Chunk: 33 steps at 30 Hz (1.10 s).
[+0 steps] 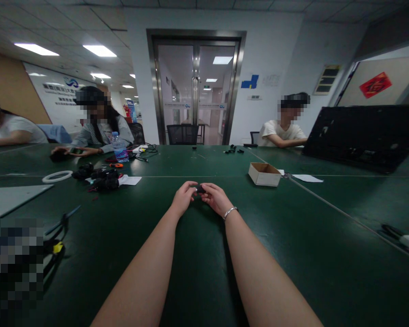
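Observation:
My left hand (183, 198) and my right hand (215, 198) meet over the dark green table (197, 254), fingertips pinched together on a small black part (199, 189) held between them. A silver bracelet (230, 211) circles my right wrist. Both forearms stretch forward from the bottom of the view. The part is mostly hidden by my fingers, so its shape is unclear.
An open cardboard box (264, 174) sits right of my hands. A pile of black parts (100, 178), a white ring (57, 176) and a water bottle (120, 147) lie to the left. A black panel (364, 136) leans at right. Three people sit at the far side.

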Each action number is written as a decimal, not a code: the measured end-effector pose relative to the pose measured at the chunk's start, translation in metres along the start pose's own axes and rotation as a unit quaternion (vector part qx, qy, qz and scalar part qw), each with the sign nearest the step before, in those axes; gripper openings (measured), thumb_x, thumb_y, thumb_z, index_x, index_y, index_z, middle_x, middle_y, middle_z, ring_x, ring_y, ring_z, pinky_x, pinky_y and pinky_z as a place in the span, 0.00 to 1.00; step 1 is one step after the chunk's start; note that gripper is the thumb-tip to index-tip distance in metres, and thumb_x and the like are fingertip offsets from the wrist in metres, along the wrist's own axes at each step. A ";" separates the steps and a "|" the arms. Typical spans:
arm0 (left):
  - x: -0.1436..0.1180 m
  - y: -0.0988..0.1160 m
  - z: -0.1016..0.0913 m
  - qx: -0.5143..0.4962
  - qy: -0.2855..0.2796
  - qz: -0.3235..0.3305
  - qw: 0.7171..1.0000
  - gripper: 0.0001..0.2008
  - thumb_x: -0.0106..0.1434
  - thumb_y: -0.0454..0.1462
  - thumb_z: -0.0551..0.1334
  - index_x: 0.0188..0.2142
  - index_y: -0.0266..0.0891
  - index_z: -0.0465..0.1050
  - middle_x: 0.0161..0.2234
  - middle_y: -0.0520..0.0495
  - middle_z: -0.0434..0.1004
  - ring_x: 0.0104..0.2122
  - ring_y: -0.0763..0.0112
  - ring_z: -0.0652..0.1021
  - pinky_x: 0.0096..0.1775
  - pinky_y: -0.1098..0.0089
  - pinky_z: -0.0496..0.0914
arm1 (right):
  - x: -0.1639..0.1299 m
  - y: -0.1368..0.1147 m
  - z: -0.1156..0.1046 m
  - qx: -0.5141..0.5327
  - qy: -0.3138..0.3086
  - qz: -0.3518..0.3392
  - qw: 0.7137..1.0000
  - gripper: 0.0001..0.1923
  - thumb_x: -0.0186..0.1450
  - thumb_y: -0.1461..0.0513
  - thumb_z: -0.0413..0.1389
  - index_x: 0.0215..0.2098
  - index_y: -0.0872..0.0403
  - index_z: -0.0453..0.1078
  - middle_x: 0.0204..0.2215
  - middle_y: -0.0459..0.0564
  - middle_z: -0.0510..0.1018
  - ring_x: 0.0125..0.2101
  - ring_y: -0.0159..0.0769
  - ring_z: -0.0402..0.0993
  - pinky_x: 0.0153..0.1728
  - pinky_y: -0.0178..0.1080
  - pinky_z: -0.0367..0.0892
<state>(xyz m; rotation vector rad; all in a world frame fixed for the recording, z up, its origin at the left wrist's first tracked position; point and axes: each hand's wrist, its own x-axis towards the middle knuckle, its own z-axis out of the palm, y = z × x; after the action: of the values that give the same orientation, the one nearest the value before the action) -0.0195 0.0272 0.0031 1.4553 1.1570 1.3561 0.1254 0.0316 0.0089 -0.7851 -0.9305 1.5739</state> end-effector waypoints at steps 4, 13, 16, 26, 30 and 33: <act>-0.001 -0.002 0.000 0.003 -0.006 0.010 1.000 0.12 0.59 0.38 0.55 0.40 0.37 0.72 0.21 0.52 0.69 0.20 0.75 0.69 0.24 0.75 0.63 | 0.000 0.000 0.000 -0.002 -0.005 0.001 1.000 0.05 0.58 0.66 0.64 0.31 0.58 0.73 0.23 0.48 0.76 0.20 0.27 0.70 0.21 0.28 0.68; 0.000 -0.003 -0.001 0.016 -0.004 0.026 1.000 0.13 0.58 0.39 0.57 0.40 0.37 0.72 0.23 0.51 0.71 0.22 0.75 0.70 0.25 0.75 0.64 | 0.001 -0.001 0.000 0.000 0.003 0.006 1.000 0.03 0.59 0.67 0.62 0.31 0.58 0.73 0.23 0.48 0.76 0.20 0.28 0.70 0.21 0.28 0.68; 0.000 -0.003 0.000 0.017 -0.004 0.032 0.999 0.13 0.58 0.38 0.57 0.41 0.37 0.72 0.24 0.51 0.71 0.23 0.74 0.71 0.25 0.75 0.65 | 0.001 0.000 0.000 -0.002 0.000 0.005 1.000 0.03 0.59 0.67 0.63 0.31 0.58 0.73 0.23 0.48 0.76 0.20 0.28 0.70 0.20 0.28 0.68; 0.000 -0.005 -0.001 0.014 0.007 0.035 0.999 0.12 0.59 0.39 0.58 0.40 0.37 0.73 0.27 0.49 0.72 0.27 0.72 0.73 0.27 0.74 0.67 | 0.001 0.000 0.000 0.005 0.014 0.005 1.000 0.05 0.58 0.66 0.64 0.31 0.57 0.73 0.24 0.48 0.75 0.21 0.28 0.71 0.21 0.29 0.68; 0.000 -0.004 -0.001 0.019 0.012 0.036 0.999 0.13 0.56 0.37 0.60 0.42 0.37 0.73 0.30 0.48 0.73 0.27 0.74 0.72 0.28 0.74 0.67 | 0.001 0.000 0.001 0.005 0.020 0.007 1.000 0.05 0.58 0.66 0.65 0.31 0.57 0.72 0.23 0.48 0.75 0.20 0.28 0.70 0.21 0.29 0.68; 0.000 -0.003 0.000 0.013 0.004 0.033 0.999 0.12 0.57 0.38 0.59 0.40 0.35 0.72 0.27 0.49 0.72 0.25 0.74 0.72 0.27 0.75 0.67 | 0.001 0.000 0.001 0.004 0.022 0.009 1.000 0.04 0.59 0.67 0.63 0.31 0.57 0.72 0.23 0.47 0.75 0.20 0.27 0.70 0.22 0.29 0.68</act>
<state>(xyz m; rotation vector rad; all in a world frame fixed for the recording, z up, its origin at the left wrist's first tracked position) -0.0200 0.0282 0.0003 1.5197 1.1459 1.3977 0.1246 0.0325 0.0098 -0.8205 -0.8868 1.5693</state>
